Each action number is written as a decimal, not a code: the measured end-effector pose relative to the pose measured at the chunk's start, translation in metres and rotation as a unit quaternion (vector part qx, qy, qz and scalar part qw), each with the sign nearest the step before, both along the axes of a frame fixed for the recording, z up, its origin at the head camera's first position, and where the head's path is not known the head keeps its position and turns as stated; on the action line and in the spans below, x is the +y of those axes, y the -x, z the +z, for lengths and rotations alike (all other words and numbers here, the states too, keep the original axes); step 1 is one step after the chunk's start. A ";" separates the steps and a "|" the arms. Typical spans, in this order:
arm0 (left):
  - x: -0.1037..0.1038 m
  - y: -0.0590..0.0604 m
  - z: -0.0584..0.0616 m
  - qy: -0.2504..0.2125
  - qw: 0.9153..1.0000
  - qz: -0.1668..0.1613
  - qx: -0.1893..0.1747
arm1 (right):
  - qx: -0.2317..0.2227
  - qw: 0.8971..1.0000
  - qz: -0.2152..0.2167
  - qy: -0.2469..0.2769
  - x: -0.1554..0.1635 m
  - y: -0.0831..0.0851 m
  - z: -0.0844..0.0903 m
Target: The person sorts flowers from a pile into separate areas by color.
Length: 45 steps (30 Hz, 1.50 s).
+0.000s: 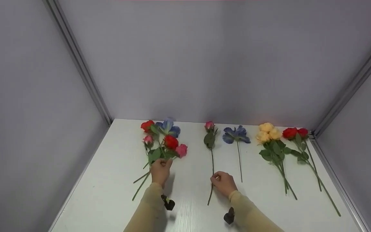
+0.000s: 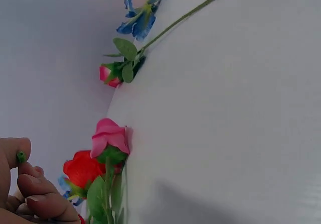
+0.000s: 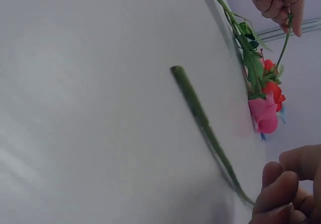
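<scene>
Left hand (image 1: pixel 160 170) holds a bunch (image 1: pixel 162 141) of red, pink and blue flowers by its stems, fingers curled round them, the blooms lying on the tabletop (image 1: pixel 192 206) toward the back wall. Right hand (image 1: pixel 224 183) pinches the lower stem of a single pink rose (image 1: pixel 209 125), which lies flat between the bunch and a blue flower (image 1: pixel 236 134); yellow roses (image 1: pixel 268 132) and red roses (image 1: pixel 295 132) lie well apart on the right. The pinch sits low on a thin stem, so the bloom would likely droop or swing if lifted, and the loosely gathered bunch stems may slip or splay.
</scene>
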<state>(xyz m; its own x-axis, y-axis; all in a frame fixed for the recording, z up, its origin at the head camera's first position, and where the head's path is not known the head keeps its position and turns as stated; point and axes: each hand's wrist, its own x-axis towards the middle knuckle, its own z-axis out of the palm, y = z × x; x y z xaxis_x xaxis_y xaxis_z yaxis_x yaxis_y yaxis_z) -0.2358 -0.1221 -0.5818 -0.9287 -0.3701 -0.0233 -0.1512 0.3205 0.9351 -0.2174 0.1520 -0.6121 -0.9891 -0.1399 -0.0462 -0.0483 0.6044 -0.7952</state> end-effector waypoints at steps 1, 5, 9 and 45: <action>0.004 -0.001 0.003 -0.008 1.000 0.001 0.009 | 0.002 1.000 0.007 0.007 -0.001 0.001 0.004; 0.021 -0.004 0.016 -0.035 0.999 -0.001 0.041 | 0.004 0.999 0.032 0.031 -0.008 0.002 0.018; 0.040 -0.008 0.026 -0.035 0.997 -0.013 0.067 | 0.001 0.997 0.046 0.057 -0.014 0.002 0.031; 0.059 -0.037 0.020 0.122 0.963 -0.229 0.078 | -0.041 0.983 -0.079 0.158 0.087 0.013 0.052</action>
